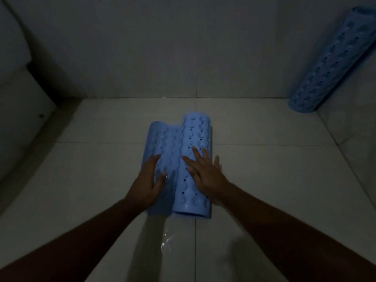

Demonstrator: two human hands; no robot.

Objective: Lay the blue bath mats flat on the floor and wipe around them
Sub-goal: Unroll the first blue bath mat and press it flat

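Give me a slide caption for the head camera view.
Both hands press a curled blue bath mat on the tiled floor; a second rolled mat leans in the corner.

Blue bath mat (183,159) on the tiled floor (264,169) near the back wall, studded with suction cups and small holes, both long sides curled up into two rolls meeting along the middle. Second blue mat (333,64), rolled tight, propped upright in the far right corner, leaning against the wall.
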